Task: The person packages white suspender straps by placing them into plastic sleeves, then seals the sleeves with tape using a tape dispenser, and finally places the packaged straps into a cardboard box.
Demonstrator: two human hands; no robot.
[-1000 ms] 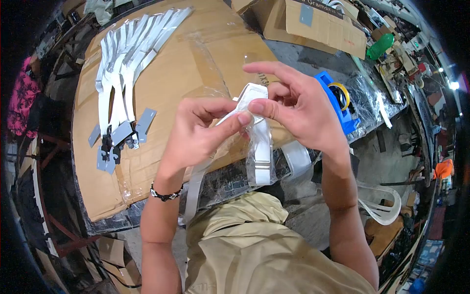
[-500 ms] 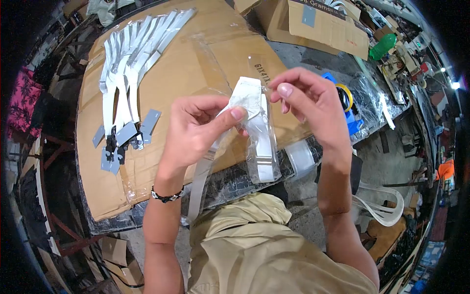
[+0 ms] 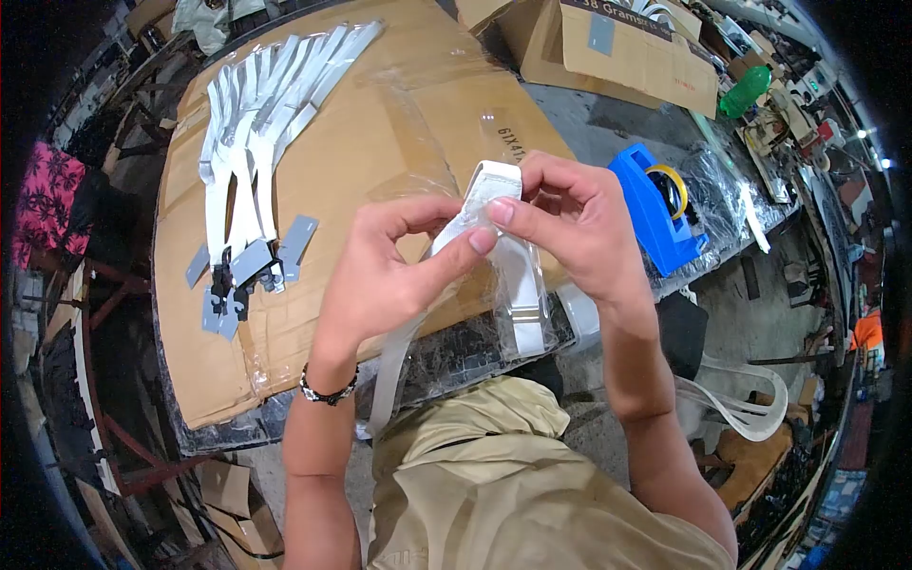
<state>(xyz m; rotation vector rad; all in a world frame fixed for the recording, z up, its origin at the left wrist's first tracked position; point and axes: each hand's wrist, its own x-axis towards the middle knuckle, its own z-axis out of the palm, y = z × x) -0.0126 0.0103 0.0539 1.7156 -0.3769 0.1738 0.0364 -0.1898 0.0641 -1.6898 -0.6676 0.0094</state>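
Observation:
A white strap point(image 3: 524, 285) with a folded upper end is held up over the cardboard, a clear plastic sleeve around part of it. My left hand point(image 3: 394, 271) pinches the folded end between thumb and fingers. From the other side my right hand point(image 3: 575, 223) grips the same end, its thumb close to my left thumb. One length of the strap hangs below my left hand past the table's edge. On the left of the cardboard lies a bundle of white straps point(image 3: 242, 157) with black clips and grey tags point(image 3: 252, 259).
A flat cardboard sheet point(image 3: 380, 123) covers much of the table. A blue tape dispenser point(image 3: 655, 214) with yellow-rimmed tape stands at the right. Behind are an open cardboard box point(image 3: 627, 57) and a green bottle point(image 3: 746, 91). White loops point(image 3: 750, 418) hang at the lower right.
My right hand has moved left and down and closed on the strap's folded end. More of the blue dispenser shows. My left hand still holds the strap.

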